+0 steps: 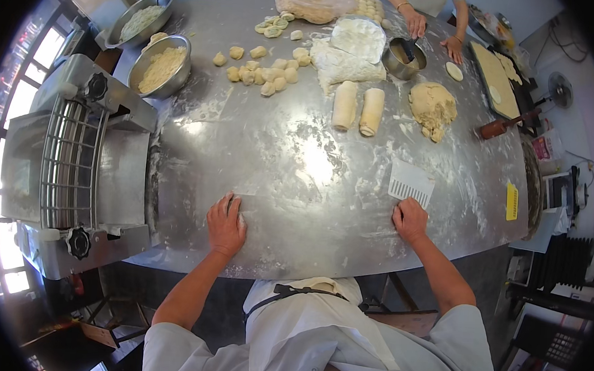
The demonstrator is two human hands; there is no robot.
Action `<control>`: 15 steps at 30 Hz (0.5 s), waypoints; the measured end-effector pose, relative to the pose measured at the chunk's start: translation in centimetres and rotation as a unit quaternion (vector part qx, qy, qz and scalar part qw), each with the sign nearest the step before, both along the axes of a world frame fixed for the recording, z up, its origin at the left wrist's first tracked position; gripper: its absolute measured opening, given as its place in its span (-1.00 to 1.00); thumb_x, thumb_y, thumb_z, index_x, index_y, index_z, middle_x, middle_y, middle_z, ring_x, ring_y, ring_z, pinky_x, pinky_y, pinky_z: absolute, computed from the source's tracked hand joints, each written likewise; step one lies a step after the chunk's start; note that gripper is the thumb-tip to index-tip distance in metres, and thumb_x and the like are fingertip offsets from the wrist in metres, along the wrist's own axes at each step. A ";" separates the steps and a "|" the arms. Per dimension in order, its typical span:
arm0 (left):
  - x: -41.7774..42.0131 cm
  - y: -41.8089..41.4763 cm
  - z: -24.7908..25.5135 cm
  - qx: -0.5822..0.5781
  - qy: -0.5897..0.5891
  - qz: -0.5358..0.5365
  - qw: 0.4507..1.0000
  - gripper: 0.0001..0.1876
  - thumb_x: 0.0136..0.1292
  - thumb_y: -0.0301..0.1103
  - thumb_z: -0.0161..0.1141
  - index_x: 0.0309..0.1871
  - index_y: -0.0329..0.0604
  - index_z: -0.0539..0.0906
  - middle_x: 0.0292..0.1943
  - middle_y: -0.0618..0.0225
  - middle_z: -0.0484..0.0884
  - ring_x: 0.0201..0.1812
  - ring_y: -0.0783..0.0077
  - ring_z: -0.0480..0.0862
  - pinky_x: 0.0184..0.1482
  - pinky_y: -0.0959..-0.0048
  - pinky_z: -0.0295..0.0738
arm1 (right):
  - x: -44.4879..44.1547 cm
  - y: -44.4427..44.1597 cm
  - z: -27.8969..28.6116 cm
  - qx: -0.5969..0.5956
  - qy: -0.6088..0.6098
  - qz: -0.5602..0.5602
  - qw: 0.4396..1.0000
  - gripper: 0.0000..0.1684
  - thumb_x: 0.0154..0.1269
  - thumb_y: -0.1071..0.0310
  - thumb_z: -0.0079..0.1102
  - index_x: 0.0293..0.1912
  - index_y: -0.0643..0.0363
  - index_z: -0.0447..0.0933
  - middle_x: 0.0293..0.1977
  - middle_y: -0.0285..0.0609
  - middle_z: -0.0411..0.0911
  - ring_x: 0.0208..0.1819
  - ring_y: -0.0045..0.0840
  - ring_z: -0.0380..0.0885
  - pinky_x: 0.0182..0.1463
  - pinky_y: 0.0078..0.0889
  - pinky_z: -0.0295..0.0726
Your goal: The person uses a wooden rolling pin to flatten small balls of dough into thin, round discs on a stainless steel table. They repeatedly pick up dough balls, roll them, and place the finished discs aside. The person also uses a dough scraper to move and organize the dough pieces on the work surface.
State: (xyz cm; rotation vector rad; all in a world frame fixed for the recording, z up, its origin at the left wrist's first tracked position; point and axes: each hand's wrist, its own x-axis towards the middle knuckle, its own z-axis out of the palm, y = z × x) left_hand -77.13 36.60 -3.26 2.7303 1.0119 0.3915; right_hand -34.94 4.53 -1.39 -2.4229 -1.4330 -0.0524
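My right hand (411,218) grips a white plastic dough scraper (412,182) with a row of slots, held low at the right of the floured steel table (278,153). My left hand (226,224) rests on the tabletop near the front edge, fingers a little apart. A faint straight edge shows by its fingertips; I cannot tell what it is. Beyond my hands lie two rolled dough logs (344,106), with a rough lump of dough (432,108) to their right. Several small dough pieces (263,73) are grouped further left.
A dough sheeter (71,164) flanks the table's left side, near a steel bowl of crumbly dough (163,70). Opposite, a co-worker's hand (415,24) holds a dark-handled tool in a metal pot (403,63). Floured dough (344,64), a wooden rolling pin (502,125) and a tray (495,80) occupy the far side.
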 end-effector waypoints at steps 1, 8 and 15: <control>0.0 0.0 0.0 0.000 0.001 0.000 1.000 -0.43 0.32 -0.32 0.18 0.43 -0.11 0.51 0.52 0.16 0.41 0.46 -0.03 0.39 0.53 -0.05 0.21 | 0.0 0.0 0.0 0.000 0.000 0.000 1.000 -0.82 0.28 0.32 0.30 -0.34 0.15 0.49 -0.37 -0.08 0.48 -0.27 -0.11 0.57 -0.26 0.00 0.55; -0.1 0.1 -0.5 -0.010 -0.003 0.000 1.000 -0.42 0.30 -0.34 0.20 0.43 -0.12 0.51 0.51 0.11 0.42 0.46 -0.08 0.39 0.52 -0.09 0.20 | 0.0 -0.1 0.2 0.024 0.008 0.012 1.000 -0.83 0.28 0.32 0.30 -0.34 0.13 0.48 -0.38 -0.10 0.48 -0.28 -0.13 0.57 -0.26 -0.01 0.55; 0.3 0.0 0.2 -0.010 -0.015 -0.001 1.000 -0.42 0.30 -0.36 0.19 0.43 -0.13 0.50 0.50 0.09 0.42 0.45 -0.12 0.39 0.51 -0.10 0.20 | 0.0 -0.1 0.3 0.007 0.004 -0.001 1.000 -0.82 0.29 0.31 0.29 -0.33 0.11 0.46 -0.38 -0.12 0.48 -0.26 -0.13 0.57 -0.25 0.00 0.55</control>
